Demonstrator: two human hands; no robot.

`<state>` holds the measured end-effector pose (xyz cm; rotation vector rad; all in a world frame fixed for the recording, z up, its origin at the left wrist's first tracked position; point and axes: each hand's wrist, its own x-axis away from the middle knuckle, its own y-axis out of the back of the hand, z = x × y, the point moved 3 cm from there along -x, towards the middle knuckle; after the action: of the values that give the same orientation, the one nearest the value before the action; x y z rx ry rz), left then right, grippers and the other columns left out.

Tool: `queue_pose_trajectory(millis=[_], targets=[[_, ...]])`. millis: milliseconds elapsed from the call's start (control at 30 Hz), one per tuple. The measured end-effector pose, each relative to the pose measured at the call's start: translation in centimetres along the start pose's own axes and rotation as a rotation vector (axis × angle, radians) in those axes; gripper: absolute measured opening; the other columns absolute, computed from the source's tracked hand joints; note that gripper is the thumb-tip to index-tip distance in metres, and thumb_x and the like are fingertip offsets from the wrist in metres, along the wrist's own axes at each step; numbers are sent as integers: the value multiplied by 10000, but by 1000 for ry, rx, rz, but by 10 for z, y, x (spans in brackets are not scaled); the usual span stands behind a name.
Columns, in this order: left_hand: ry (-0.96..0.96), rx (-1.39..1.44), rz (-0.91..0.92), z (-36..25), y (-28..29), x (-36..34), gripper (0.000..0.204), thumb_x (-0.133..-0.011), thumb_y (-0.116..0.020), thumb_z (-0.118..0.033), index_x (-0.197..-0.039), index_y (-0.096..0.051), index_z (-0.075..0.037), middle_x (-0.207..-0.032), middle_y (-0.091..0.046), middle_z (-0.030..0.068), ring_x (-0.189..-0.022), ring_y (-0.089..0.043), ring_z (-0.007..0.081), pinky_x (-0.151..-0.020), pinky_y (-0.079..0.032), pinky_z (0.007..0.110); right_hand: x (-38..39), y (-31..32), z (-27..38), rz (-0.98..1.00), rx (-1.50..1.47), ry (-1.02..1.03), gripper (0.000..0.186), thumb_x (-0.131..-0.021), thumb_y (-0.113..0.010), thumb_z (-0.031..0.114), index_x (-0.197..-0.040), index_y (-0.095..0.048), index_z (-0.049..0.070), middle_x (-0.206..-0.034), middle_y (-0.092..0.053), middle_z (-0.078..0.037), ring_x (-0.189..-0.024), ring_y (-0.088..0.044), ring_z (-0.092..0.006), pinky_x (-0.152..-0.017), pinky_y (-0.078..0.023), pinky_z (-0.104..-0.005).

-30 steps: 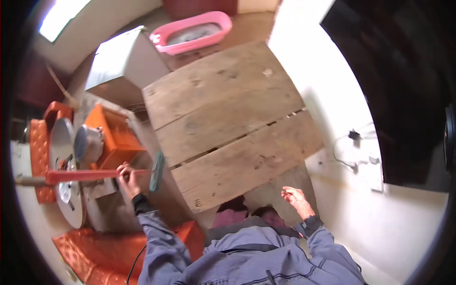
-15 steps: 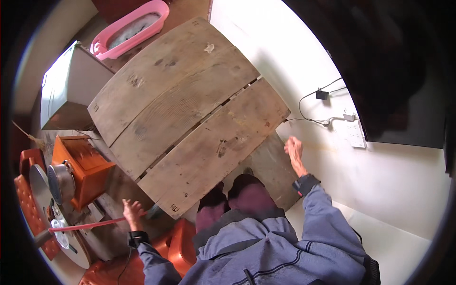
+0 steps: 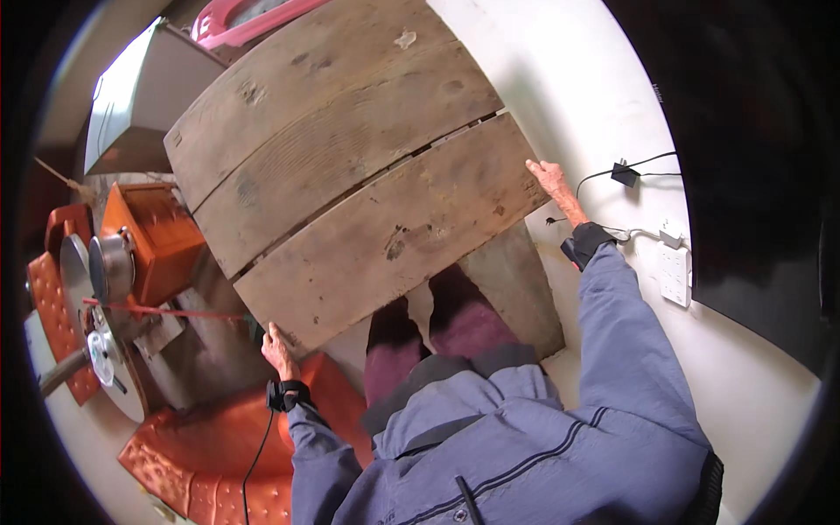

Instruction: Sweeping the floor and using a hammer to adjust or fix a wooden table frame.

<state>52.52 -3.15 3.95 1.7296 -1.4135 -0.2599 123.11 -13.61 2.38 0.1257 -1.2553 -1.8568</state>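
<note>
A worn wooden table made of wide planks, with dark gaps between them, fills the middle in front of me. At its near left corner my left hand is closed on the edge, the thumb side on top and the other fingers hidden. My right hand grips the right edge near the close right corner, its fingers partly out of sight under the board. Both arms are stretched out, and a dark band sits on each wrist.
Orange padded seating lies at lower left, near a round table with things on it. A metal pot is next to an orange wooden cabinet. A pink tub is beyond. A power strip with cables hangs on the right wall.
Both hands have come from the air beside the table onto its edges and closed there. My view has shifted, and the tub is now mostly cut off at the top.
</note>
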Motion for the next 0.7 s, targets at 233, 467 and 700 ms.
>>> queue_pose_trajectory(millis=[233, 467, 700], targets=[[164, 167, -74, -4, 11, 15, 390, -900, -566, -361, -675, -584, -43, -605, -480, -45, -546, -375, 65, -497, -335, 258, 12, -11, 26, -146, -193, 35, 473, -801, -651, 383, -618, -440, 1, -555, -323, -21, -566, -308, -114, -480, -276, -325], [152, -274, -300, 1, -8, 19, 561, -806, -579, -533, -744, -618, 23, -730, -621, 222, -686, -583, 350, -654, -439, 441, 23, -4, -16, -71, -293, -68, 404, -840, -637, 336, -666, -483, 5, -626, -396, 29, -621, -330, -115, -545, -325, -292], [254, -244, -209, -2, 10, 33, 550, -797, -578, -534, -742, -612, 12, -765, -615, 243, -748, -596, 404, -671, -445, 467, 45, -2, -55, -88, -176, -137, 420, -840, -638, 346, -657, -498, -5, -614, -404, 28, -619, -330, -116, -557, -331, -293]])
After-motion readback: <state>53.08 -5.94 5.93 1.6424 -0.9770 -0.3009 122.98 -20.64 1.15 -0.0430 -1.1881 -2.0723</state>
